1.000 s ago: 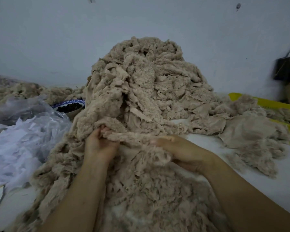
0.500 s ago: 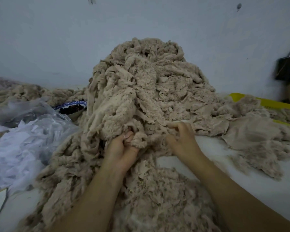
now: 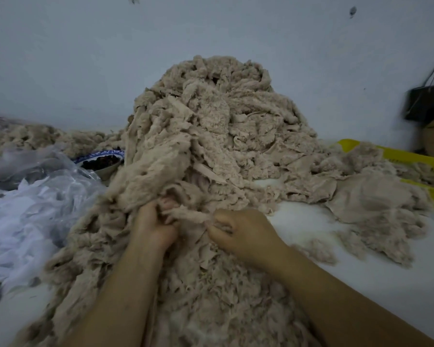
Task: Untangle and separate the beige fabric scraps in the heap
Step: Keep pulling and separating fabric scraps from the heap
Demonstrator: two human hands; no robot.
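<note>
shifted left hand [image 3: 156, 226], right hand [image 3: 246, 234] grip one scrap [image 3: 193, 214].

A single wide-angle view looks from the person's head, forward and down along both forearms; it sits close over the left hand [image 3: 153, 226] and right hand [image 3: 246, 234]; it faces the heap [image 3: 211, 136] at centre, with the white surface [image 3: 361, 284] beneath and the wall [image 3: 85, 58] behind.

Two hands [image 3: 156, 227] [image 3: 246, 232], one tall heap [image 3: 211, 126], one bowl [image 3: 99, 162], one yellow crate [image 3: 411, 156].
</note>
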